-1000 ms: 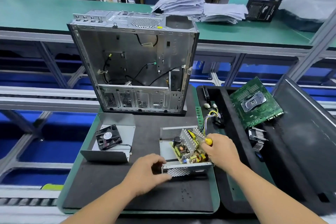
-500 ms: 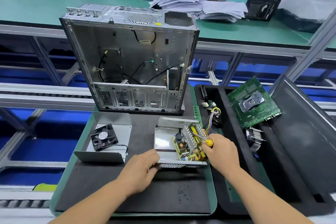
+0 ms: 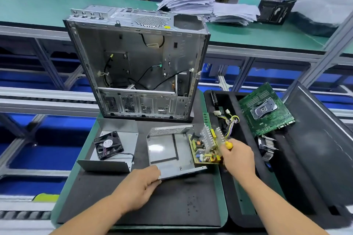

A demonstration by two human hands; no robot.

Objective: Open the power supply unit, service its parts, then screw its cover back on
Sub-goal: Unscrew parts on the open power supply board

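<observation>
Your left hand [image 3: 140, 185] pinches the light, sharp-edged casing [image 3: 168, 150]; your right hand [image 3: 236, 156] grips the fragile circuit board [image 3: 204, 150] and a screwdriver [image 3: 228, 144]: hold it by its edges.

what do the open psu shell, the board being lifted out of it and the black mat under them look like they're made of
Open grey power supply shell: apparently bare sheet metal, dull silver, folded edges, a perforated wall and a soft glare patch.
Yellow-green circuit board: probably laminate, matte, carrying ribbed silver heatsinks that look like aluminium.
Black work mat: seemingly foam or rubber, matte, speckled, no reflections.

No text is legible; the fan [image 3: 108, 146] sticker's print seems too blurred.
</observation>
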